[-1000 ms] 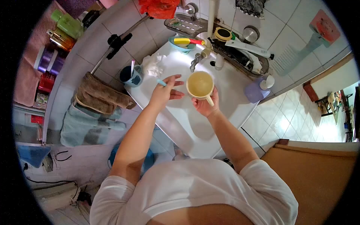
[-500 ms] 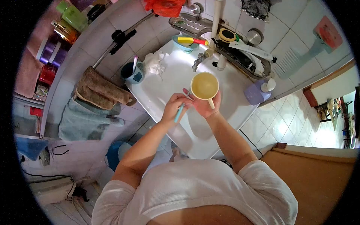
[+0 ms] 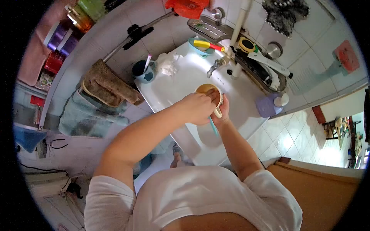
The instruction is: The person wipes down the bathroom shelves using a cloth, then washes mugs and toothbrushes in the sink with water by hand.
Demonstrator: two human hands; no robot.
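My right hand (image 3: 223,112) holds a pale yellow mug (image 3: 218,111) above the sink basin, with its handle pointing toward me. From the left, my left hand (image 3: 198,109) reaches over the mug, its fingers bent down inside the rim and partly hidden. A light blue toothbrush handle (image 3: 213,126) sticks out below, between the two hands; which hand grips it is unclear. Beyond the mug is the metal faucet (image 3: 216,66).
On the sink (image 3: 175,90) stand a dark blue cup (image 3: 145,77), crumpled white tissue (image 3: 168,63), a teal bowl (image 3: 198,48) and a purple pump bottle (image 3: 268,106). A cluttered rack (image 3: 266,82) runs behind. Towels (image 3: 110,84) hang at left.
My left hand has moved right, from beside the mug to over it, with its fingers now inside. The toothbrush has shifted right with it. My right hand still holds the mug; the view has turned slightly.
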